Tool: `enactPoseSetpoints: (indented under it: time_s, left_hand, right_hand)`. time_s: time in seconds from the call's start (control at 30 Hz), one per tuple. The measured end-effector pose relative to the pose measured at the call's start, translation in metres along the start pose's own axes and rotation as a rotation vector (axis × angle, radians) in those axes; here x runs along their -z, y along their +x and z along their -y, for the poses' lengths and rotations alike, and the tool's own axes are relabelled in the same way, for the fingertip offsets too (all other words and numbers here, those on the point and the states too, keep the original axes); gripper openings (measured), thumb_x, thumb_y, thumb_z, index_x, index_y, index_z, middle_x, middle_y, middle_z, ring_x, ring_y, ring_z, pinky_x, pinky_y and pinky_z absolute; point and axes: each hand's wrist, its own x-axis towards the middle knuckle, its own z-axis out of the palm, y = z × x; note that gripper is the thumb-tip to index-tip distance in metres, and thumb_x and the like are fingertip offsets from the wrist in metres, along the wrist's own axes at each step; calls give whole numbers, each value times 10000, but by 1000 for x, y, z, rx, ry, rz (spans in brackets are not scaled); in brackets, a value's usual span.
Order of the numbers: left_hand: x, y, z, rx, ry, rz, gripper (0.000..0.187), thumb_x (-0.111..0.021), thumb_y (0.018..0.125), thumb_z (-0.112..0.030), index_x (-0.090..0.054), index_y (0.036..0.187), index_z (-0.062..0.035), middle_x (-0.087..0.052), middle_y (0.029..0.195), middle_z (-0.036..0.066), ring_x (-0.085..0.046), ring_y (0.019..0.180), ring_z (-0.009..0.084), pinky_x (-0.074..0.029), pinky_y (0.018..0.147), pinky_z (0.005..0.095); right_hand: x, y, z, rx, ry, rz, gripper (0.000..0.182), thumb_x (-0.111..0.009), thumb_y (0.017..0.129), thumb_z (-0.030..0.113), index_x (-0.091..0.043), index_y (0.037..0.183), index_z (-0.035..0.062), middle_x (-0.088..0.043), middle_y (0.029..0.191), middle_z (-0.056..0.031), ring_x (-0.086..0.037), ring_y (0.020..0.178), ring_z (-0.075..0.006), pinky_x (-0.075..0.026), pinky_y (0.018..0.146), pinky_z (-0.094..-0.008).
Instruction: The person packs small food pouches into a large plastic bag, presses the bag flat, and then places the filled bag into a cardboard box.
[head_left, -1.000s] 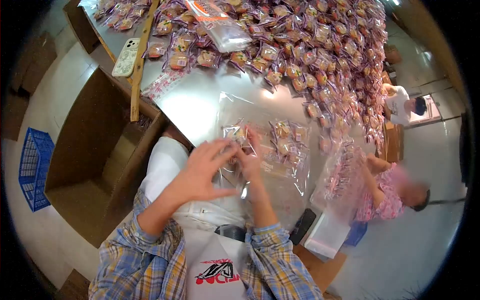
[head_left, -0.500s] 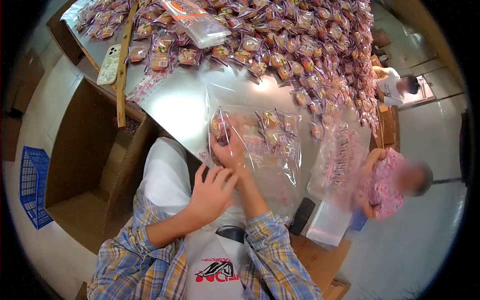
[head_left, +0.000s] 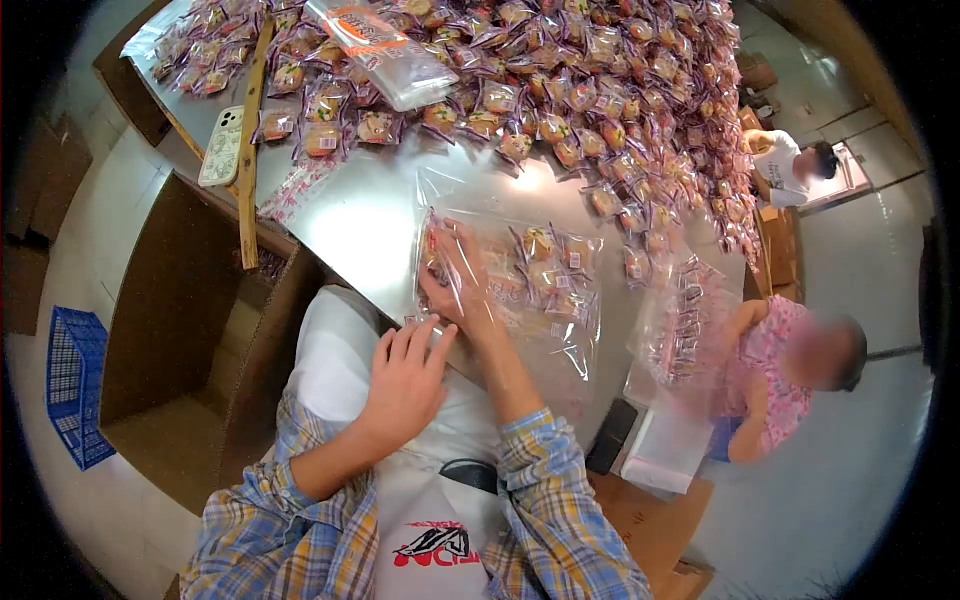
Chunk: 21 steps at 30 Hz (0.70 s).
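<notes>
While the right hand [head_left: 455,285] is reaching inside the clear bag [head_left: 540,300], fingers loosely curled over wrapped pastries [head_left: 545,265], the left hand [head_left: 405,375] is lying open and flat at the bag's mouth, pinning it. That bag is lying on the steel table [head_left: 360,215], near the heaped snack packets [head_left: 600,90].

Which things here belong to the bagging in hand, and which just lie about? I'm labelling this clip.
In hand: right hand inside clear bag; left hand at its mouth; wrapped cakes inside.
Lying about: phone, wooden stick, cardboard box, blue crate.
</notes>
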Motion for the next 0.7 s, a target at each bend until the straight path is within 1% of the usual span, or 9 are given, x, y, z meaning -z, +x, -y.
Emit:
enactPoseSetpoints:
  time_s: [0.03,0.13,0.23,0.33,0.43,0.53,0.63,0.7]
  left_hand:
    - [-6,-2,7,25,30,19,301,-771,790,-78,-698,1080,-44,-690,1115,77,-590,1134,310,-425,1047,502]
    - [-12,-1,26,-82,130,-36,269,-768,804,-73,-709,1066,-48,-694,1026,67,-619,1051,305,-464,985,482]
    - [-2,4,35,-50,-86,19,225,-759,824,-70,-721,1045,-56,-684,915,66,-646,906,297,-526,829,438]
    - [4,3,32,-50,-147,2,194,-748,833,-51,-728,1026,-55,-666,844,72,-644,784,287,-538,674,410]
    - [13,4,30,-63,-180,-24,202,-744,836,-36,-733,1037,-54,-666,849,81,-644,776,283,-540,634,411]
    - [14,1,32,-75,-152,18,280,-735,812,-30,-726,1090,-62,-657,859,66,-634,780,266,-539,628,390]
    - [11,-2,34,-113,-206,-1,282,-734,811,-21,-728,1090,-59,-659,855,73,-633,765,271,-540,629,393]
    - [17,-3,33,-115,-235,35,286,-733,806,-8,-729,1089,-50,-669,865,81,-636,758,274,-540,631,393]
  right_hand:
    - [0,0,2,1,-10,-3,673,-762,781,94,-554,1421,76,-472,1449,-253,-527,1271,-460,-479,1057,-485]
    - [-2,-3,2,-43,-76,35,682,-764,779,96,-554,1429,88,-470,1454,-245,-558,1209,-440,-484,1033,-472]
    - [8,3,6,53,-88,74,696,-757,787,86,-547,1450,100,-484,1451,-227,-590,1109,-404,-488,996,-462]
    - [9,8,8,7,-42,122,699,-732,813,72,-530,1481,116,-496,1461,-212,-596,1101,-396,-484,996,-464]
    - [3,15,2,-3,-138,146,730,-703,845,65,-477,1535,138,-499,1471,-211,-588,1175,-421,-491,1010,-471]
    - [5,25,7,-149,-122,147,768,-733,842,98,-437,1551,106,-435,1548,-237,-512,1323,-459,-453,1086,-471]
    - [0,30,2,-202,-103,151,742,-703,885,134,-407,1566,118,-487,1521,-241,-550,1289,-457,-477,1062,-478]
    - [-13,34,-5,-196,-21,61,724,-701,899,168,-410,1558,103,-526,1490,-236,-574,1262,-450,-494,1041,-474]
